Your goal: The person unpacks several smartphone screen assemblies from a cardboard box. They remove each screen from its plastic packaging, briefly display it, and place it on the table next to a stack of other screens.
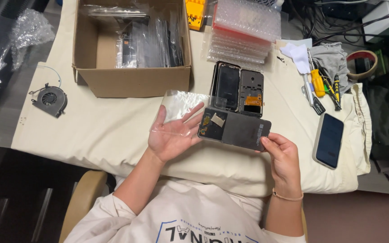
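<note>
At centre frame, above the cream cloth-covered counter [113, 130], I see my left hand [173, 135] lying palm-up and spread flat, fingers apart, under a clear, flimsy plastic sleeve [178, 110] that rests across its fingers. My right hand [284, 155], at about 4 o'clock from the left, is pinched shut on the lower right corner of a flat, dark grey rectangular phone screen panel [235, 130] with a small silver patch near its left end. That panel is held level between the two hands, its left edge touching the sleeve and the left fingertips.

At 12 o'clock from the panel, two opened black phone frames [238, 87] lie side by side on the counter, the right one showing an orange flex strip. At 11 o'clock stands an open brown cardboard box [131, 81] filled with upright bagged parts. A stack of bubble-wrap pouches [244, 31] sits at 1 o'clock. Yellow-handled screwdrivers [318, 83] and a dark, glossy smartphone [328, 140] lie at 3 o'clock. A small round black cooling fan [49, 99] rests at 9 o'clock, well apart.
</note>
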